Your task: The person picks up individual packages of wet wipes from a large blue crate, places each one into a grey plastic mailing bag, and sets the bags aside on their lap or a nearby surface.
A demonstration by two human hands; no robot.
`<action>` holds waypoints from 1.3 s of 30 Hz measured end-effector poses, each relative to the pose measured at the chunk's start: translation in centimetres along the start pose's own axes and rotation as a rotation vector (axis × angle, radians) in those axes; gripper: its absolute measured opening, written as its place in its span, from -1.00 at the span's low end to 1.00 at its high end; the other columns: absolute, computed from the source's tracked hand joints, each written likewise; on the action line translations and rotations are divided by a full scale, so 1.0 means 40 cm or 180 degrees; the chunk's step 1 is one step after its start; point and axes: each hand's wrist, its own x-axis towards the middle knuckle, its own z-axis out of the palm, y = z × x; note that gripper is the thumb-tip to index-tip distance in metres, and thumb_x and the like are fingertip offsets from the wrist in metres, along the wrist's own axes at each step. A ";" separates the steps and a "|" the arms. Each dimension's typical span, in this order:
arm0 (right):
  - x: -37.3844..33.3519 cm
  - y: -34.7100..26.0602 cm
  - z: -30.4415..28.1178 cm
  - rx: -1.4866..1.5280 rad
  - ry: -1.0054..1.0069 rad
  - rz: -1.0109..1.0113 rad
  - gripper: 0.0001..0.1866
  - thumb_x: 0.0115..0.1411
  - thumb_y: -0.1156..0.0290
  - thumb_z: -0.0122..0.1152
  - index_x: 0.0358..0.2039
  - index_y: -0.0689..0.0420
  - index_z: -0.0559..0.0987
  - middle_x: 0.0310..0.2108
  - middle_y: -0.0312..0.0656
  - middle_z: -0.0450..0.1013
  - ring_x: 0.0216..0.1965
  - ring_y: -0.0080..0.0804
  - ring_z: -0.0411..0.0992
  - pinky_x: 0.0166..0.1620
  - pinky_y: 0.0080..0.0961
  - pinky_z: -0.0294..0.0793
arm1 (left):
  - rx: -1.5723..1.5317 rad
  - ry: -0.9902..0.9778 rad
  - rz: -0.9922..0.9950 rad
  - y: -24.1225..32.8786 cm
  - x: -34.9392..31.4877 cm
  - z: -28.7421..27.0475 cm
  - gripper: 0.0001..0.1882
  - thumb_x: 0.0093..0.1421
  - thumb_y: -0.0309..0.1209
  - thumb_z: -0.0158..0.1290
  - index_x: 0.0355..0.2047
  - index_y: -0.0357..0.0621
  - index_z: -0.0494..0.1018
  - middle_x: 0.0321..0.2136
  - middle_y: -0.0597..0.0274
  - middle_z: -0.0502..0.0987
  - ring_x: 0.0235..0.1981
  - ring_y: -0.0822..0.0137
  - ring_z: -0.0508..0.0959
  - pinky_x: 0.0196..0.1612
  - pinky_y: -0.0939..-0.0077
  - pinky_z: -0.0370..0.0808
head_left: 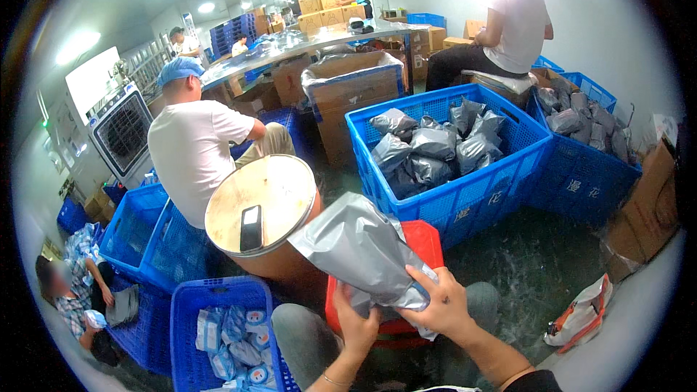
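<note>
A silvery-grey plastic mailing bag [356,243] is held up at an angle in front of me. My left hand [356,328] grips its lower edge from below, with the thumb up. My right hand [440,303] is closed on its lower right side, fingers pressed into the crumpled film; a glossy, lighter fold shows beside them. Whether anything lies inside the bag is hidden. Under the bag, between my knees, is a red plastic container or stool [427,241]. Left of my knees stands a blue basket [220,284] holding several blue-and-white packets [234,337].
A large blue crate [465,210] of filled grey bags stands ahead right, with another full crate [573,181] behind it. A round drum [290,221] carries a phone [251,228]. A red-and-white bag [581,312] lies on the floor at right. People sit nearby at left and far right.
</note>
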 end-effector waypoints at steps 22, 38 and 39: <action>-0.060 0.117 0.002 0.1707 -0.1445 0.0689 0.29 -0.25 0.18 0.65 0.43 -0.05 -0.01 0.04 0.02 0.47 0.07 -0.17 0.46 0.15 -0.32 0.38 | -0.1607 -0.2728 -0.3147 -0.072 -0.076 -0.005 -0.62 0.29 -0.48 0.02 0.09 -0.39 0.36 -0.06 0.06 0.55 -0.13 0.25 0.60 -0.07 0.40 0.54; -0.084 0.052 -0.001 0.0402 -0.0750 0.1466 -0.44 -0.02 0.24 0.40 0.04 -0.01 0.51 -0.57 -0.20 0.51 -0.49 -0.23 0.54 -0.38 -0.31 0.49 | -0.1605 -0.1764 -0.3775 -0.042 -0.107 -0.141 -0.48 0.23 -0.25 0.14 0.07 -0.35 0.34 -0.18 -0.08 0.54 -0.15 -0.07 0.62 -0.03 0.08 0.57; -0.090 0.029 -0.020 0.0452 -0.0772 0.1479 -0.47 -0.01 0.23 0.42 0.01 0.00 0.53 -0.56 -0.21 0.50 -0.50 -0.28 0.53 -0.39 -0.36 0.49 | -0.1498 -0.1604 -0.3517 -0.007 -0.094 -0.146 -0.73 0.35 -0.46 -0.06 -0.03 -0.38 0.45 -0.18 0.10 0.58 -0.23 0.25 0.62 -0.15 0.42 0.57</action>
